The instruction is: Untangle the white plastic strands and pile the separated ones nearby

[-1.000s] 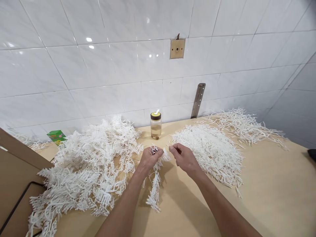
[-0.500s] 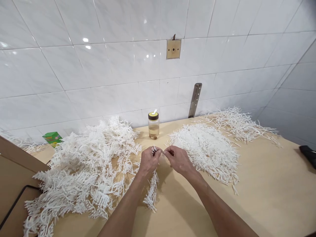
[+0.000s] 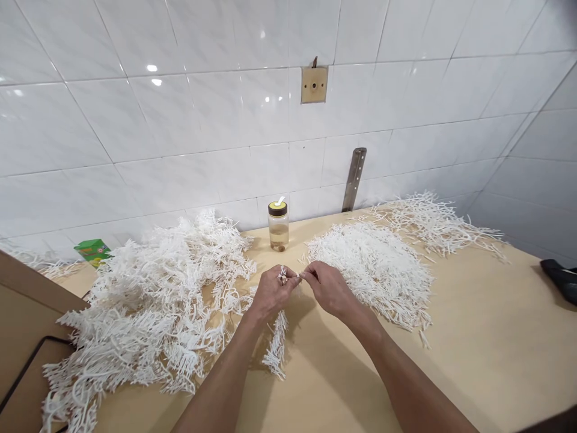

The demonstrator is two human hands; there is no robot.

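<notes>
My left hand [image 3: 271, 293] is closed around a white branching strand [image 3: 282, 274], part of which shows above the fingers. Opposite it, my right hand [image 3: 330, 288] pinches with thumb and forefinger, almost touching the left fingertips; what lies in that pinch is too small to make out. Below my left wrist is a frilly white bunch [image 3: 276, 347]; whether it joins the held strand is hidden. A big heap of white branching strands [image 3: 166, 313] lies to the left. Closer to my right hand is a pile of short white pieces [image 3: 374, 270].
A clear jar [image 3: 278, 231] with a dark-rimmed yellow lid stands beyond my hands. Longer white strands [image 3: 437, 222] lie at the back right. A green box [image 3: 92, 251], a brown panel [image 3: 31, 288] and a black object [image 3: 561, 279] border the wooden table [image 3: 491, 337].
My fingertips have shifted slightly, and the left thumb and forefinger now reach straighter toward the right hand. The whole view has moved a little. Both piles look the same.
</notes>
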